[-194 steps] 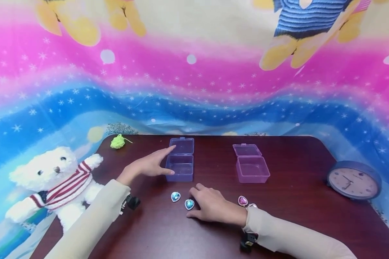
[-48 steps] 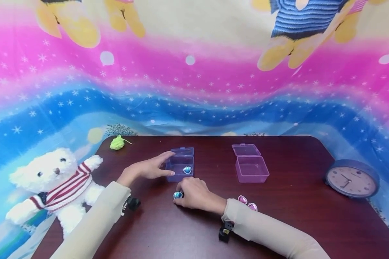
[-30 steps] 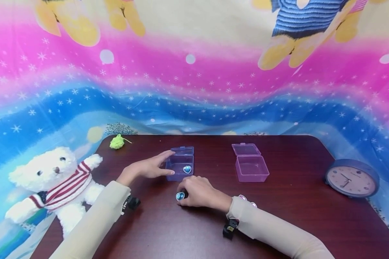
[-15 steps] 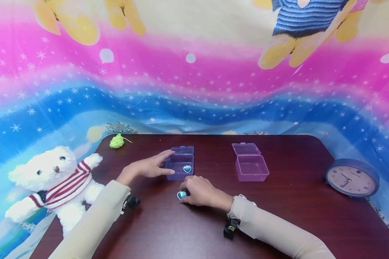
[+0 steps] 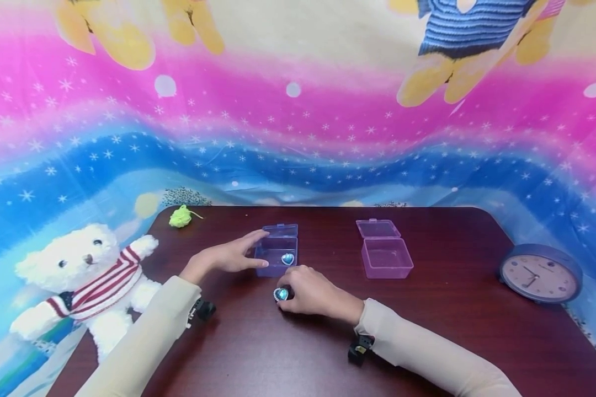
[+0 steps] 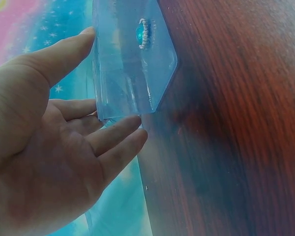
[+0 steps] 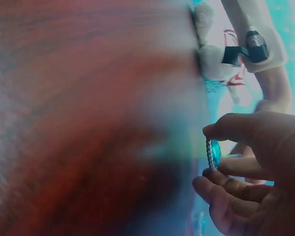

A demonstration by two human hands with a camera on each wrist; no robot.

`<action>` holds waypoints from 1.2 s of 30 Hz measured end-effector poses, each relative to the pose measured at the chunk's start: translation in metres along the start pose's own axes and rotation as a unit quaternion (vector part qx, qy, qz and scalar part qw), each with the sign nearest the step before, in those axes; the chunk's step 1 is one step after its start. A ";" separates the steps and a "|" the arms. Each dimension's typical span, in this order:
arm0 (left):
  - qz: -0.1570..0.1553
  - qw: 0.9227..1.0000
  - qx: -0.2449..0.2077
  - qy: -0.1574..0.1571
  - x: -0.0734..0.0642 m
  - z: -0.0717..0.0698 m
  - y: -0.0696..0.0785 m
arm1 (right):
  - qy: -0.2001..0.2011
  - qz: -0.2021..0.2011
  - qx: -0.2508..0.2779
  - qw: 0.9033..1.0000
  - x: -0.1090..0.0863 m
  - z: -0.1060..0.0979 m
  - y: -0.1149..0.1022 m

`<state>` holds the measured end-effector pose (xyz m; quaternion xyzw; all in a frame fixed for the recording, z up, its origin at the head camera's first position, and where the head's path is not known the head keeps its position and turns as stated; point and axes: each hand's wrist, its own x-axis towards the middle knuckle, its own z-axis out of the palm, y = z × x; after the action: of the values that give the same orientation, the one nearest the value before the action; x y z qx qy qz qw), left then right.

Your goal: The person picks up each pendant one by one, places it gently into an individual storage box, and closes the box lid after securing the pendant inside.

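My right hand (image 5: 313, 292) pinches a blue heart-shaped gem (image 5: 280, 294) with a beaded silver rim between thumb and fingertips, just in front of the blue clear plastic box (image 5: 274, 270). The right wrist view shows this gem (image 7: 214, 153) edge-on. Inside the box, whose lid is up, lies another blue heart gem (image 5: 288, 258). My left hand (image 5: 225, 255) is spread at the box's left side, fingers fairly straight. Its thumb touches the box (image 6: 132, 73) in the left wrist view, and the fingertips are beside its end wall.
A pink clear box (image 5: 387, 270) with its lid up stands to the right. Farther right is a round clock (image 5: 541, 275). A white teddy bear (image 5: 99, 292) sits at the left edge, and light-green yarn (image 5: 180, 216) lies at the back left of the table (image 5: 248, 353).
Since the earliest frame, one blue gem has gone into the blue box and its lid leans differently. My right hand has taken the other gem and moved slightly right; its sleeve now hides the pink gems.
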<state>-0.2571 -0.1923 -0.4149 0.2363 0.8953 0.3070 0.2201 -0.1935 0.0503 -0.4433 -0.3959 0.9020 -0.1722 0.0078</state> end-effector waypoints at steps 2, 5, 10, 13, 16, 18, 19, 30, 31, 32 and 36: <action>0.000 1.000 0.002 -0.001 0.000 0.000 0.000 | 0.010 -0.002 0.021 1.000 0.000 -0.007 0.000; 0.001 1.000 0.002 0.001 0.000 -0.001 0.001 | 0.035 -0.003 0.041 0.999 0.000 -0.018 0.001; 0.005 1.000 0.004 0.006 0.001 -0.001 0.001 | 0.079 0.008 0.053 0.995 0.006 -0.034 0.007; 0.003 1.000 0.005 0.003 0.001 0.000 0.000 | 0.098 0.023 0.062 0.993 0.014 -0.038 0.013; 0.001 1.000 0.008 0.002 0.000 0.001 0.000 | 0.119 0.032 0.070 0.990 0.024 -0.038 0.019; 0.001 1.000 0.014 0.004 0.000 0.001 -0.001 | 0.127 0.035 0.066 0.989 0.031 -0.037 0.022; 0.002 1.000 0.016 0.004 0.000 0.001 -0.001 | 0.126 0.036 0.063 0.989 0.035 -0.036 0.024; -0.001 1.000 0.014 -0.001 -0.001 -0.001 -0.002 | 0.038 0.062 0.020 0.997 0.069 -0.020 0.037; -0.001 1.000 0.015 -0.001 -0.001 -0.001 -0.002 | 0.031 0.067 0.016 0.997 0.071 -0.018 0.037; 0.000 1.000 0.016 -0.001 -0.001 -0.001 -0.003 | 0.025 0.072 0.011 0.997 0.074 -0.017 0.037; 0.000 1.000 0.018 -0.001 0.001 0.002 -0.003 | 0.003 0.103 -0.013 0.995 0.077 -0.014 0.034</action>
<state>-0.2573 -0.1933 -0.4189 0.2404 0.9006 0.2903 0.2165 -0.2726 0.0210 -0.4319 -0.3005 0.9401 -0.1599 0.0173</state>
